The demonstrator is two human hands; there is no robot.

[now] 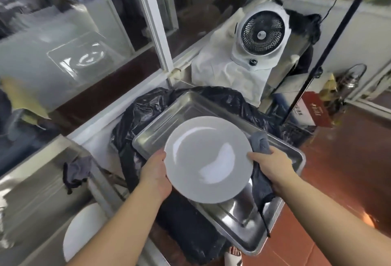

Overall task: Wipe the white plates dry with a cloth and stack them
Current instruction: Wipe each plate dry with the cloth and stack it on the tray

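White plate (208, 159) hangs over the steel tray (281, 204); our left hand (155, 172) grips its left rim, our right hand (275, 170) pinches rim and grey cloth (261, 183). Wet glaze could slip, chipping on the tray.

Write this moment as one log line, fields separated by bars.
left hand grips white plate rim | right hand holds grey cloth on opposite rim | plate above steel tray | another plate lower left

Only one thing bears print: a red carton (316, 110) at about three o'clock, beside the black pole. Pale lettering runs across its red face and dark marks sit on its white side, but all are too blurred to read.
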